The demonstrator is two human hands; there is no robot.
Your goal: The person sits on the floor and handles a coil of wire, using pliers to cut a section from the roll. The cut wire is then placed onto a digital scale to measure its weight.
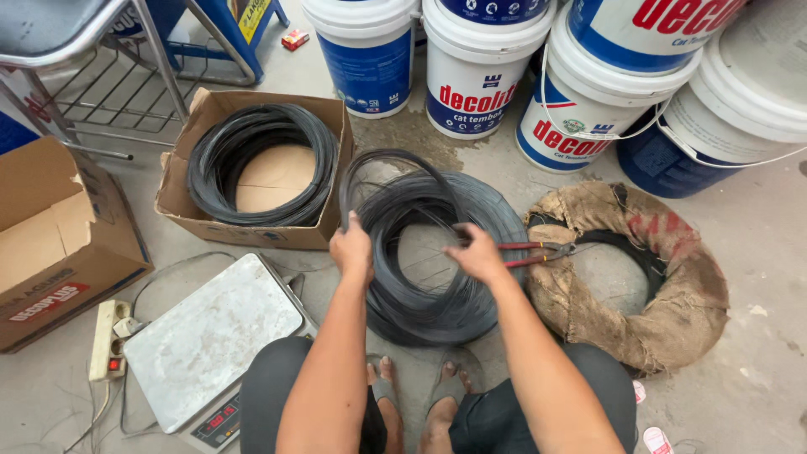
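Nearest: the person squats, feet [418, 395] in sandals on the concrete floor [756, 370], knees spread so both arms reach forward between them.
Left hand: the left hand [351, 249] is closed around a raised strand at the near-left edge of the wire coil [437, 252], lifting it clear of the bundle.
Right hand: the right hand [477, 252] is clenched on the red handles of a pair of cutters [538, 251], whose jaws point right, over the coil's far-right rim (whether they bite on wire, I cannot tell).
Coil: it lies flat on the floor straight ahead of the feet, probably placed so for easy reach.
Scale: a digital scale [214, 336] sits just beside the left knee, with a power strip [109, 338] further left.
Burlap ring: a sack-wrapped ring [639, 277] touches the coil's right side.
Boxes: a cardboard box [252, 168] holds another dark coil; an open carton [50, 244] stands left.
Farthest: paint buckets [479, 67] line the back; open floor remains only at right.
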